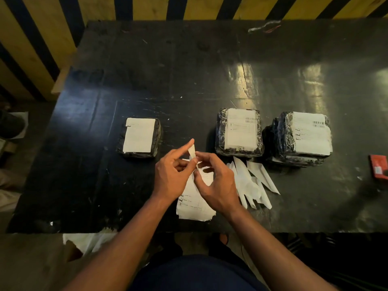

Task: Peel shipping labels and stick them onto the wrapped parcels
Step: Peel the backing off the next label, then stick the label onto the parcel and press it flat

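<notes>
A white shipping label sheet [194, 203] hangs from my hands above the near edge of the black table [147, 80]. My left hand [171, 177] pinches its top corner, where a narrow strip of paper sticks up. My right hand [216, 183] pinches the sheet just beside it. Three parcels wrapped in black plastic stand in a row beyond my hands: the left parcel [139, 136], the middle parcel [239, 132] and the right parcel [302, 136]. Each carries a white label on top.
A pile of peeled white backing strips [252, 181] lies right of my hands. A red box [379, 169] sits at the table's right edge. A bit of wire [263, 27] lies at the far edge. A yellow-and-black striped wall stands behind.
</notes>
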The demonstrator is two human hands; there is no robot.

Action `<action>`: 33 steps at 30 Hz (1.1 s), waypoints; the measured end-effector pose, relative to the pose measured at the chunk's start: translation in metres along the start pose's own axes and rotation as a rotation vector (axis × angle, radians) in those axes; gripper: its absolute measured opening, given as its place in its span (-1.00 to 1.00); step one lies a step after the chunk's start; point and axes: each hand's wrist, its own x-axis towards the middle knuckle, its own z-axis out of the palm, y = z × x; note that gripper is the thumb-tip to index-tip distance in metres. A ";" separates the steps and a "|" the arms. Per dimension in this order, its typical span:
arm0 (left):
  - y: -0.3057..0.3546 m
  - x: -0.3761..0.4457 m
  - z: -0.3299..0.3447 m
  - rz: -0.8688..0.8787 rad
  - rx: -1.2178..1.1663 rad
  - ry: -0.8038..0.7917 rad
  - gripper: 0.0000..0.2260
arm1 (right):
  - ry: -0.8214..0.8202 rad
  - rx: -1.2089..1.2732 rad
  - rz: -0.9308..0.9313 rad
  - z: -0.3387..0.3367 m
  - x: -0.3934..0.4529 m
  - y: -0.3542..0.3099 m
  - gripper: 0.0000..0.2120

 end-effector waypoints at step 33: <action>-0.030 0.000 -0.058 -0.068 -0.115 0.072 -0.70 | 0.023 0.148 0.204 0.006 0.042 0.005 -0.78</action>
